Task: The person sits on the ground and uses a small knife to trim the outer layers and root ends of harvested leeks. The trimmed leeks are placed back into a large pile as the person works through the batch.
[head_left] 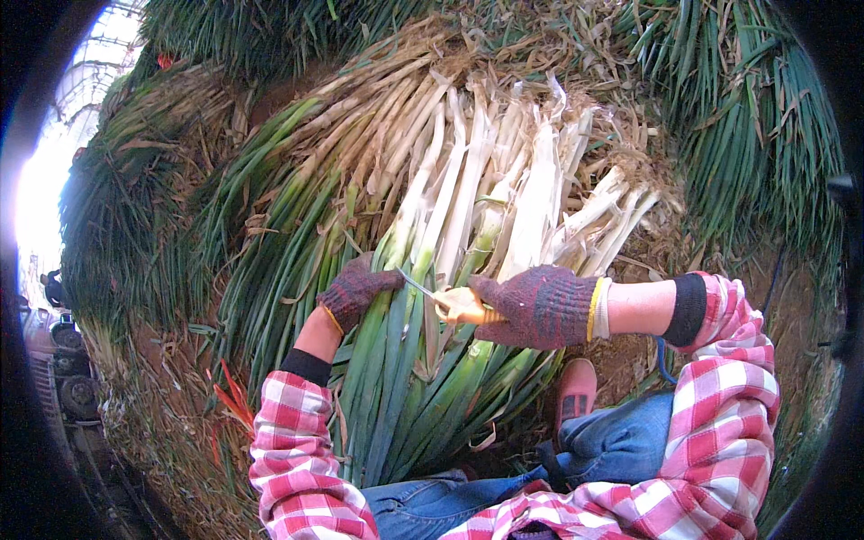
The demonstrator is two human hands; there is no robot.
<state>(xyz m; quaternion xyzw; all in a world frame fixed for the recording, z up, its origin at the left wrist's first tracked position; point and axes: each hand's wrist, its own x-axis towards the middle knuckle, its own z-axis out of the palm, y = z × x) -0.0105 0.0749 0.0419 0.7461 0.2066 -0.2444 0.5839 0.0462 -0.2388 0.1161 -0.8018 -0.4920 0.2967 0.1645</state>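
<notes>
My right hand (544, 308), in a dark knitted work glove, is closed round a yellow air blow gun (461, 306). Its thin metal nozzle points left, toward my other hand. That one, my left hand (358, 292), wears a matching glove and is curled over green onion stalks, its thumb close to the nozzle tip; the fingers' undersides are hidden. Long green onions (450, 211) lie fanned out under both hands. White shanks point away from me and green leaves (387, 396) run back toward my lap. Several shanks at centre look clean and white; those farther left carry brownish skins.
Heaps of green onions stand at the far right (751, 117) and left (135, 216). Dry husks (576, 36) litter the far ground. A blue hose (664, 362) shows beside my right forearm. Orange-red strings (236, 396) lie left. A pink shoe (576, 390) is near my knee.
</notes>
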